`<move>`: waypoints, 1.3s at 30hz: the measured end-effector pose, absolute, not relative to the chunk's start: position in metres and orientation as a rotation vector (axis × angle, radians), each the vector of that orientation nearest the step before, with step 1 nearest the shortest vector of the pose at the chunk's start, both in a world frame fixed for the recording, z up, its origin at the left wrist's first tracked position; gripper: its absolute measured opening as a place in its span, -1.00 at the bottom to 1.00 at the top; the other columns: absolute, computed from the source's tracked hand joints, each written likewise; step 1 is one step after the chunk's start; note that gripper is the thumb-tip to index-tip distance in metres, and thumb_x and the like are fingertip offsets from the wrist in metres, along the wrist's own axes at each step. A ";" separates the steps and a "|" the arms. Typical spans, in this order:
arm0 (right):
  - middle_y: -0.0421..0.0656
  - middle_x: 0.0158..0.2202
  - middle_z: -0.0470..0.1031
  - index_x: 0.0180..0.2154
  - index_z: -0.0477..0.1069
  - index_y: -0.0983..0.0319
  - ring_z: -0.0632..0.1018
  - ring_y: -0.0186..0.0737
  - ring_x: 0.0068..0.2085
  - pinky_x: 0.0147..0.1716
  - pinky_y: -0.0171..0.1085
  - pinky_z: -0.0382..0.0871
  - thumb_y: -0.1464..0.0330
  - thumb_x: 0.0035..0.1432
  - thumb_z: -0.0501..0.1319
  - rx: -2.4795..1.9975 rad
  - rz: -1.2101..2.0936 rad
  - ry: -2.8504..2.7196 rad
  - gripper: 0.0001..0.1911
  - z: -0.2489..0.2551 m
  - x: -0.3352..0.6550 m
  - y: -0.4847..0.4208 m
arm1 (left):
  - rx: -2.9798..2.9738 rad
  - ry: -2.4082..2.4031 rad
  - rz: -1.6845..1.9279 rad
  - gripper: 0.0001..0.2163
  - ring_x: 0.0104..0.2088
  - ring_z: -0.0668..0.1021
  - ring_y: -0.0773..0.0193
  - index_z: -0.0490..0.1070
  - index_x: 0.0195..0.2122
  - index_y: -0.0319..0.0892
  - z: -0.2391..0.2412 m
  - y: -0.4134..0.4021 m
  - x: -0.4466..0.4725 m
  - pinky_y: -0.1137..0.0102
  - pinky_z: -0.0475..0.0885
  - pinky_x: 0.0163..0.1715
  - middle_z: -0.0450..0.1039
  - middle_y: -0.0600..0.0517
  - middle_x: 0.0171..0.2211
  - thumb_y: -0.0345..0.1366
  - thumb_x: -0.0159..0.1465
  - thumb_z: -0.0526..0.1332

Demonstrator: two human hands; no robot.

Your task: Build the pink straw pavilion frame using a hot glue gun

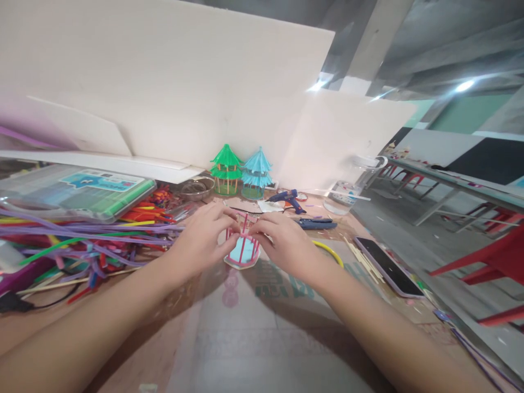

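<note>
A small pink-framed pavilion model (241, 252) stands on the table in front of me, with thin posts and a light blue floor on a pale, many-sided base. My left hand (209, 232) is at its left side, thumb and fingers closed in a pinch at the upper frame. From the right, my right hand (283, 240) pinches at the upper frame too. The fingers hide part of the posts and the top. Behind it stand a green two-tiered pavilion (226, 170) and a light blue pavilion (257, 172), both with pointed roofs.
Pipe cleaners (94, 240) heap up at left beside a clear plastic case (82, 188). A glue gun (289, 200), blue-handled pliers (316, 224) and a clear jug (344, 194) lie beyond my hands. Wooden sticks (366, 262) and a phone (387, 266) are at right. White boards (164, 82) stand behind.
</note>
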State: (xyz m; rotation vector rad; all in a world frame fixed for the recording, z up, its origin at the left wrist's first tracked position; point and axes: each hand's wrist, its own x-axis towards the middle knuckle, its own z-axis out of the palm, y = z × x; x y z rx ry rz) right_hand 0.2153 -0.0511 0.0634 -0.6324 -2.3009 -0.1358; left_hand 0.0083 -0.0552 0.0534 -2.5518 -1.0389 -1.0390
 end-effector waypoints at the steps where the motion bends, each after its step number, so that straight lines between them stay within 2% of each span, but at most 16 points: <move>1: -0.09 -0.35 0.52 -0.33 0.49 0.26 0.51 -0.16 -0.15 -0.15 -0.18 0.41 0.52 0.27 0.12 -0.626 -0.143 -2.301 -0.80 0.063 0.215 -0.051 | -2.553 -1.035 -1.038 -0.89 -0.11 0.48 0.15 0.45 -0.29 -0.14 0.053 -0.055 0.008 0.22 0.35 -0.10 0.48 -0.03 -0.16 -0.30 0.31 0.14; 10: -0.05 -0.30 0.52 -0.33 0.50 0.26 0.51 -0.14 -0.12 -0.16 -0.16 0.43 0.47 0.31 0.08 -0.592 -0.189 -2.294 -0.76 0.063 0.214 -0.054 | -2.554 -0.992 -1.053 -0.90 -0.11 0.48 0.16 0.44 -0.31 -0.14 0.055 -0.056 0.009 0.23 0.36 -0.10 0.48 -0.02 -0.15 -0.32 0.31 0.14; 16: -0.01 -0.26 0.54 -0.30 0.50 0.28 0.51 -0.13 -0.10 -0.13 -0.15 0.44 0.51 0.29 0.10 -0.630 -0.187 -2.325 -0.79 0.062 0.215 -0.056 | -2.542 -0.989 -1.050 -0.89 -0.10 0.48 0.15 0.45 -0.30 -0.14 0.054 -0.055 0.009 0.22 0.36 -0.09 0.49 -0.02 -0.15 -0.32 0.31 0.14; 29: -0.06 -0.31 0.54 -0.31 0.50 0.27 0.53 -0.17 -0.21 -0.18 -0.21 0.42 0.55 0.22 0.16 -0.708 -0.182 -2.312 -0.84 0.058 0.215 -0.054 | -2.559 -0.993 -1.050 -0.88 -0.12 0.49 0.16 0.44 -0.30 -0.14 0.055 -0.055 0.009 0.23 0.36 -0.11 0.48 -0.02 -0.16 -0.32 0.32 0.13; 39: -0.05 -0.26 0.54 -0.28 0.52 0.25 0.51 -0.15 -0.14 -0.16 -0.20 0.40 0.54 0.23 0.17 -0.693 -0.128 -2.333 -0.83 0.060 0.214 -0.054 | -2.565 -0.981 -1.034 -0.88 -0.11 0.48 0.16 0.45 -0.30 -0.13 0.056 -0.055 0.009 0.23 0.36 -0.09 0.49 -0.02 -0.16 -0.31 0.32 0.13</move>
